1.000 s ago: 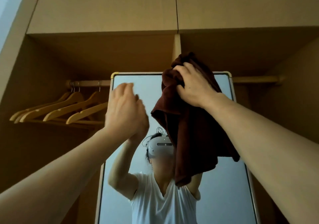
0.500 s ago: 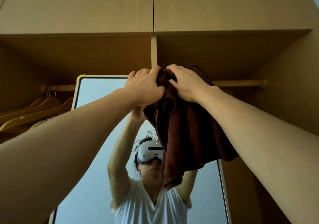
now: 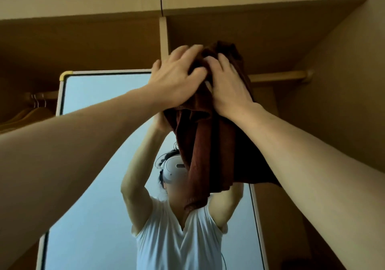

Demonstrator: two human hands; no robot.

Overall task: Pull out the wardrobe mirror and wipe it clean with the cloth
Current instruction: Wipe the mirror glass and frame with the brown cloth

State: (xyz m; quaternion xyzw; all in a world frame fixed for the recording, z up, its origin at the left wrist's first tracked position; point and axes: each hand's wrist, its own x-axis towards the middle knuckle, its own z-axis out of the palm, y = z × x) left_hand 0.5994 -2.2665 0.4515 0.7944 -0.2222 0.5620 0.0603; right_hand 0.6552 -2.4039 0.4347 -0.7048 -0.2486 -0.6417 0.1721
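The wardrobe mirror, white-framed with a yellow top corner, stands pulled out in front of me and reflects me with both arms raised. A dark brown cloth hangs over its upper right part and hides that top corner. My right hand grips the bunched top of the cloth, fingers dug into the folds. My left hand lies on the cloth's upper left side with fingers spread and fairly straight, thumb against the fabric.
The open wardrobe surrounds the mirror: a central divider above, a hanging rail on the right, wooden hangers on a rail at the left. The wardrobe's right side wall is close.
My left hand has come from the left onto the cloth beside my right hand. Both hands and the cloth have risen slightly, and the view has turned right and tilted up.
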